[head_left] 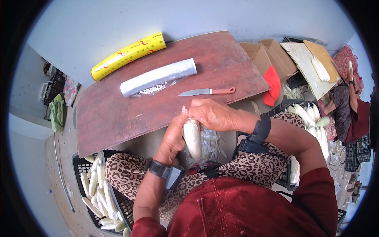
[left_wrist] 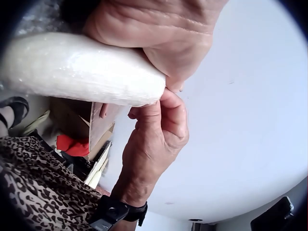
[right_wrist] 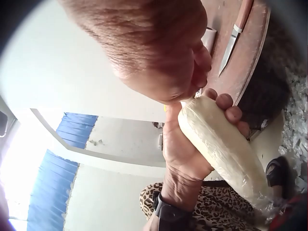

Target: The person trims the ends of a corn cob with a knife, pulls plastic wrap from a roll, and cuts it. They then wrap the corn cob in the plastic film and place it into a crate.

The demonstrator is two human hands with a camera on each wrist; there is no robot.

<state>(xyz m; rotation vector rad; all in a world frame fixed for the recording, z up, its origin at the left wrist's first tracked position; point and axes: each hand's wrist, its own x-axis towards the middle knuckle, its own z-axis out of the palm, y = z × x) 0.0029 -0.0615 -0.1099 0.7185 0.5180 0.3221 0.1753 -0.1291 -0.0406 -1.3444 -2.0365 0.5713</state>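
A pale, elongated vegetable (head_left: 192, 138) wrapped in clear film is held in front of the person's lap, just off the table edge. My left hand (head_left: 173, 134) grips it along its side; in the right wrist view the left fingers (right_wrist: 233, 114) curl behind it. At its upper end my right hand (head_left: 215, 114) pinches the gathered film, and the thumb and forefinger meet there in the left wrist view. Loose film hangs from the lower end of the wrapped vegetable (right_wrist: 226, 154). Beyond the hands, a knife (head_left: 197, 92) with a reddish handle lies on the table (head_left: 106, 126).
A roll of clear film (head_left: 158, 77) and a yellow printed roll (head_left: 128, 56) lie farther back. Crates of pale vegetables (head_left: 94, 185) flank the legs. At right are a cardboard box (head_left: 272, 59), red cloth (head_left: 271, 85) and another person (head_left: 343, 106). Film scraps (head_left: 211, 144) lie below.
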